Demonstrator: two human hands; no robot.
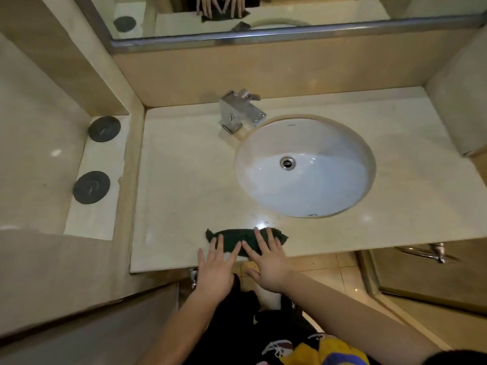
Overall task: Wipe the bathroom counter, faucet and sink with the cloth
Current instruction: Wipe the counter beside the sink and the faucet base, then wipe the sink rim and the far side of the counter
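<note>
A dark green cloth (238,238) lies flat at the front edge of the pale marble counter (184,185). My left hand (216,270) and my right hand (266,262) rest side by side with fingers spread, fingertips lying on the cloth, palms hanging over the counter's edge. Neither hand grips the cloth. A white oval sink (305,167) with a metal drain (287,163) is sunk into the counter to the right of centre. A square chrome faucet (241,109) stands at the back, left of the sink.
A lower ledge at the left holds two round dark discs (104,129) (91,187). A mirror (263,14) runs along the back wall above a beige splashback. Below the counter at the right is a metal towel bar (427,252). Walls close both sides.
</note>
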